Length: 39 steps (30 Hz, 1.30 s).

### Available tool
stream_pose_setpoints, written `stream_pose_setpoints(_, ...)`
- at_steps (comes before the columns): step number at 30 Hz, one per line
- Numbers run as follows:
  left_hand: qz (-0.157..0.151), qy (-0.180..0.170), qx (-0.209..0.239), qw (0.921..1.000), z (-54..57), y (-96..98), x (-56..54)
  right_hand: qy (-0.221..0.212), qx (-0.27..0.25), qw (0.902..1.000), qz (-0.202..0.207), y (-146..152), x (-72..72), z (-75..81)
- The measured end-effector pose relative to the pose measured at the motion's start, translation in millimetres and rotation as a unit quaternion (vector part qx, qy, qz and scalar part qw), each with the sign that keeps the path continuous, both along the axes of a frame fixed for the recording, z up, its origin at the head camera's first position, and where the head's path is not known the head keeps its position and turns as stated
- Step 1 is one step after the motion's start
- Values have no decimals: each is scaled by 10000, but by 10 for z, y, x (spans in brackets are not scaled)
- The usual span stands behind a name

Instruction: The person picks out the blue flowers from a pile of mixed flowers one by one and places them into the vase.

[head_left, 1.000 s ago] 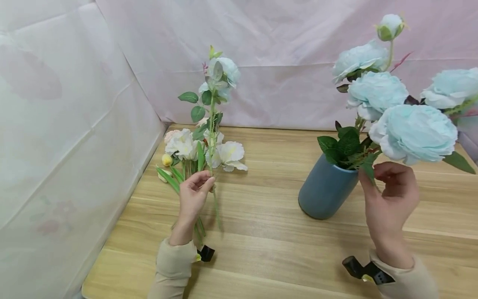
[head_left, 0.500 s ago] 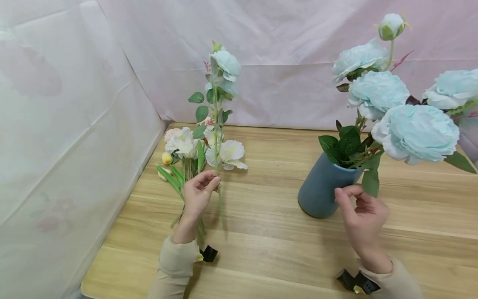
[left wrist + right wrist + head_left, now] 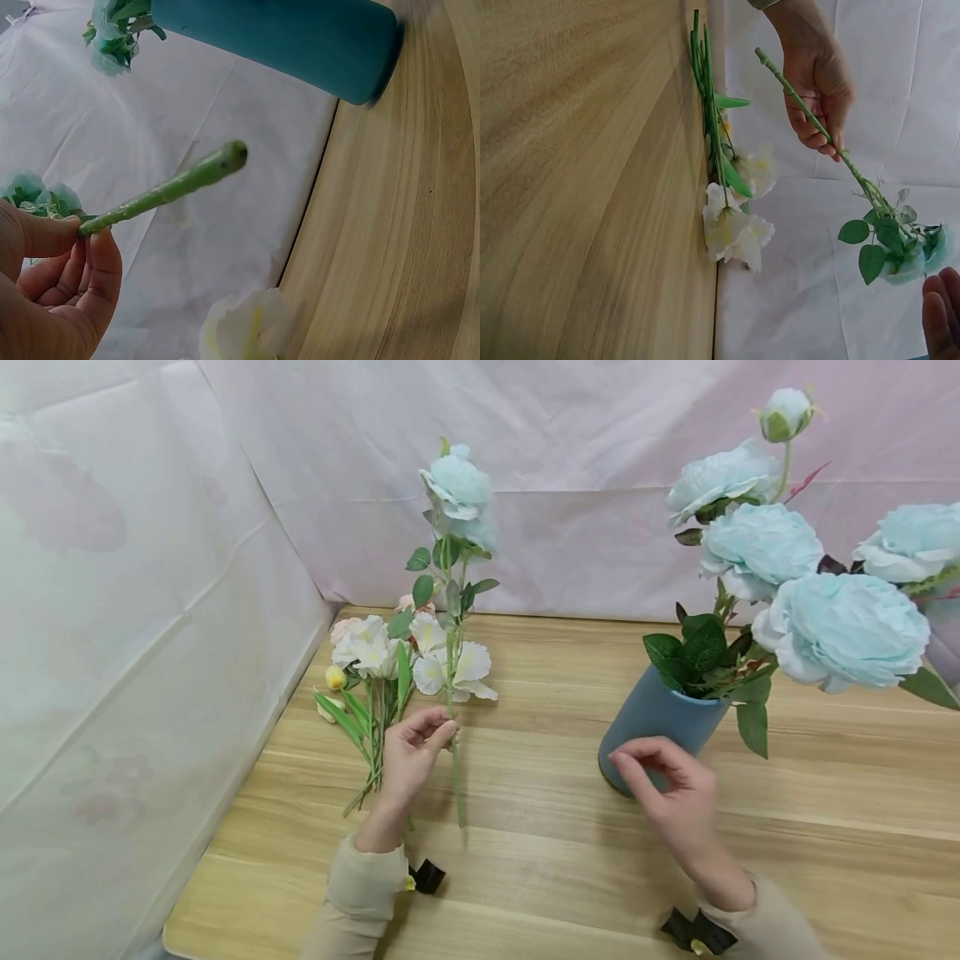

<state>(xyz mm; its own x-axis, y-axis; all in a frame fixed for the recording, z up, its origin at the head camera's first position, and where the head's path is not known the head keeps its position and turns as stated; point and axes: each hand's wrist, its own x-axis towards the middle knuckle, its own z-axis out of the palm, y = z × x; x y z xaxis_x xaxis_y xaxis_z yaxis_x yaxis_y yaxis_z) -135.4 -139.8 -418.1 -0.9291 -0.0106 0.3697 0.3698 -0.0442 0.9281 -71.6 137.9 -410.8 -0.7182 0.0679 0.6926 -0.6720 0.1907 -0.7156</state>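
My left hand [image 3: 414, 752] pinches the green stem of a pale blue artificial peony [image 3: 459, 489] between thumb and fingers. The flower stands upright, blooms at the top, with the cut end of its stem [image 3: 199, 174] sticking out below the hand. My right hand [image 3: 675, 789] holds nothing, its fingers loosely bent, and overlaps the lower part of a blue vase [image 3: 675, 710] in the head view. Several pale blue peonies [image 3: 843, 627] with dark green leaves lean out of this vase toward the right. Only the right hand's fingertips [image 3: 939, 311] show in the right wrist view.
Behind the left hand, a bundle of white flowers [image 3: 367, 647], a yellow tulip bud [image 3: 335, 677] and pink blooms lies on the wooden table [image 3: 525, 877]. A pale cloth backdrop [image 3: 562, 552] rises along the table's back and left edges.
My right hand has come away from the leaves at the vase rim, moving left and down across the vase's front. The left hand has shifted slightly right with its peony, whose blooms now face me.
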Motion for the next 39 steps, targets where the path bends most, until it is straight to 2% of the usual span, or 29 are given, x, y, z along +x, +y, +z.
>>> stream_pose_setpoints(3, -123, -4, -3, 9999, 3, 33, 23, -458, 480, 9978, 51, -62, -13, 13)
stream_pose_setpoints(7, -434, 75, 190, 9988, 7, 90, 57, -1149, 893, 9893, 123, -157, -45, 49)
stream_pose_setpoints(11, -767, 123, 425, 9961, 12, 157, 101, -1478, 936, 9843, 218, -246, -91, 73)
stream_pose_setpoints(19, -1126, -10, 281, 9932, 3, 287, 198, -1613, 434, 9847, 505, -361, -195, 119)
stream_pose_setpoints(25, -1393, -147, 352, 9895, 5, 377, 267, -1684, 92, 9834, 673, -409, -269, 130)
stream_pose_setpoints(39, -1977, -146, 468, 9790, -52, 504, 328, -1742, -240, 9815, 760, -443, -337, 174)
